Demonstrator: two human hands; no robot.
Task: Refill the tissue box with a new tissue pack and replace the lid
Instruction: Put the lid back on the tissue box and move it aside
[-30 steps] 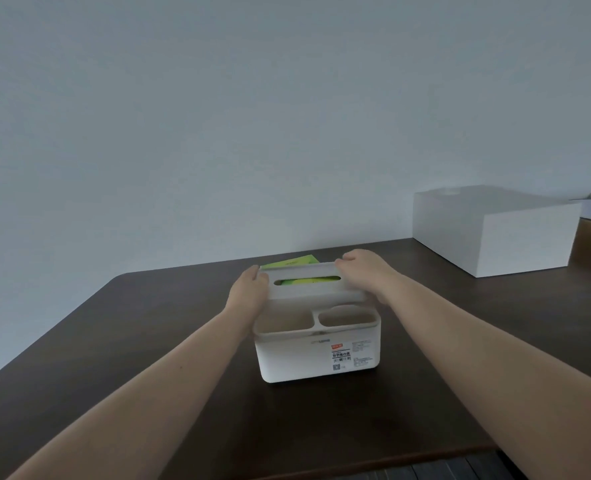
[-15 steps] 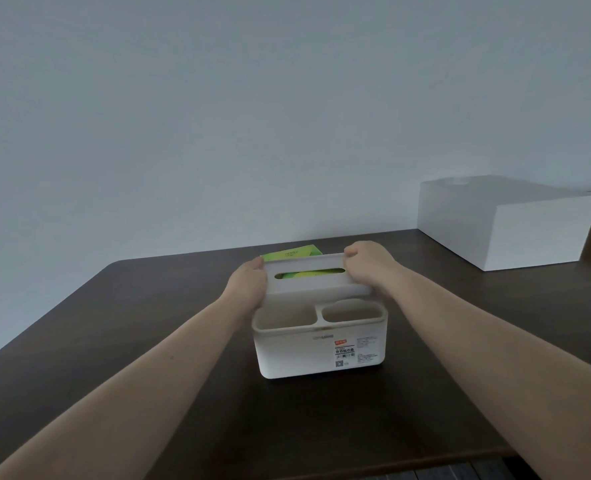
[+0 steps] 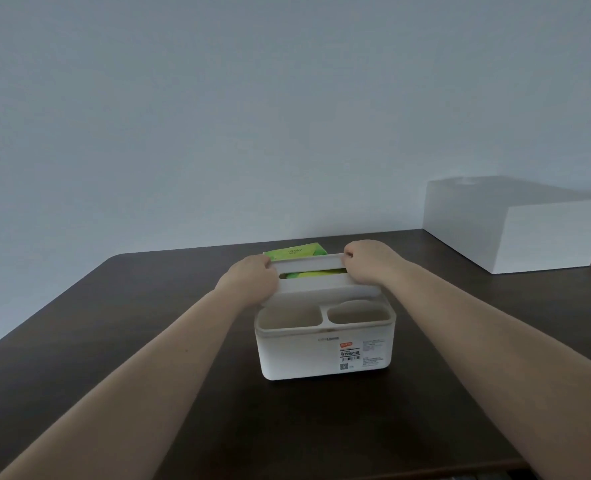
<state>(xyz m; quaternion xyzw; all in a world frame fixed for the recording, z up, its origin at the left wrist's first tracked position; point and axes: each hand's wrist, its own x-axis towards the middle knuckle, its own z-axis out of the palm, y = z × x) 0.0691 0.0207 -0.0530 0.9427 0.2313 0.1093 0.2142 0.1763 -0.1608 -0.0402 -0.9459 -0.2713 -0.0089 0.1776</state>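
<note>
A white tissue box (image 3: 325, 355) with two open front compartments and a printed label stands mid-table. Its white slotted lid (image 3: 316, 284) is tilted up over the rear section. My left hand (image 3: 251, 278) grips the lid's left end and my right hand (image 3: 368, 263) grips its right end. A green tissue pack (image 3: 296, 251) shows behind the lid's far edge, and green is visible through the slot. Whether the pack lies inside the box or behind it is hidden by the lid.
The dark brown table (image 3: 114, 341) has a rounded far-left corner and meets a plain wall at the back. A large white box (image 3: 515, 221) sits at the far right. The table's near edge runs along the bottom right.
Both hands have raised the lid a little higher at its far side. The view has shifted slightly, so the box sits lower and further right.
</note>
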